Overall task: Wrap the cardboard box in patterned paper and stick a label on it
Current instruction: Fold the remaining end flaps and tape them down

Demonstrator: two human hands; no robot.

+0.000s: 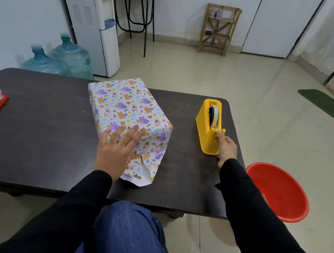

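Pale floor tiles and white walls ringed a dark tabletop. The cardboard box stood near its middle, already covered in patterned paper on the top and on the sides in view. The near end was not closed: a flap of paper hung loose and spilled onto the tabletop.

The left hand lay over the near top edge of the box, its fingers straight and spread, pressing the paper flat. The right hand was well apart from the box at a yellow tape dispenser. Its thumb and forefinger were closed in a pinch on the free end of the tape at the cutter, though the strip itself was too small to make out.

By my judgement the step in hand was sealing the near end. The next move called for drawing out a strip, tearing it on the cutter without dragging the dispenser, then folding the flap up under the left hand. No label showed on any visible face.
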